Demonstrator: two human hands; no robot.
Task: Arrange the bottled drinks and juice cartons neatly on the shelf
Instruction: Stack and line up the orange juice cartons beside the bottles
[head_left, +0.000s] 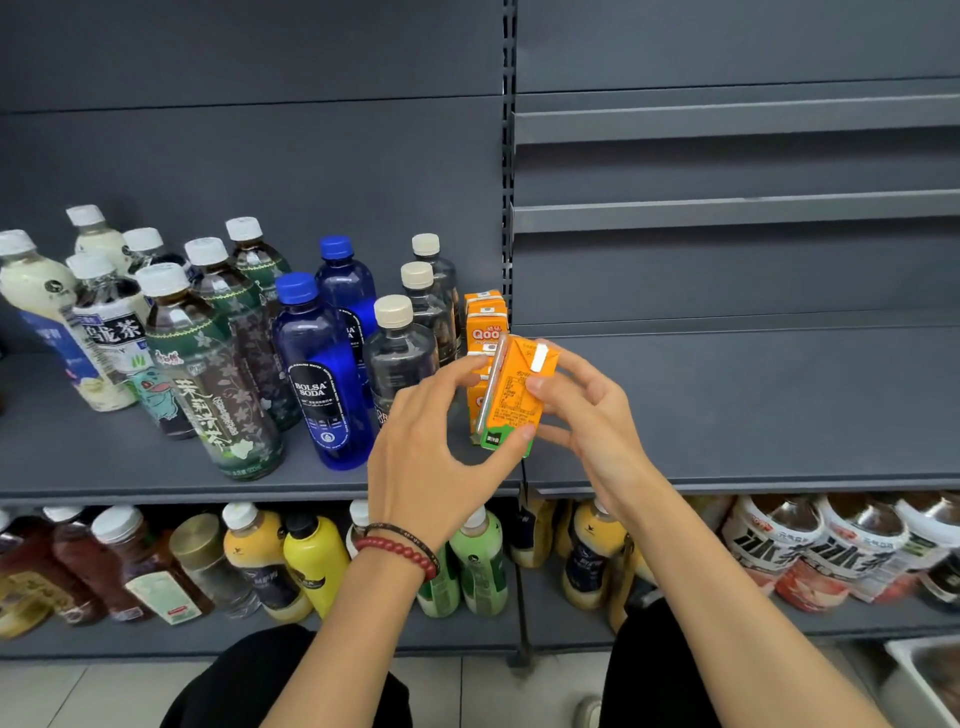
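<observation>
On the shelf (130, 462), far left, milky bottles (36, 291) with white caps lean beside dark tea bottles (208, 364), which stand in loose rows. Next come two blue bottles (322, 374), one behind the other, then three clear bottles (402, 353) with beige caps in a line running to the back. Just right of these, a row of orange cartons (485, 325) stands against the upright post.

In front of that row both hands hold one more carton (514, 395), tilted, above the shelf's front part, where the two bays meet. The left hand (431, 452), with a red bead bracelet (400, 551) at the wrist, pinches it between a finger at the upper left edge and the thumb at its green bottom corner. The right hand (587, 410) grips its right side, thumb on the printed face and fingers curled behind.

Below, the lower shelf (363, 644) carries brown, yellow and green bottles, and at right large bottles with red-and-white labels (831, 556).
</observation>
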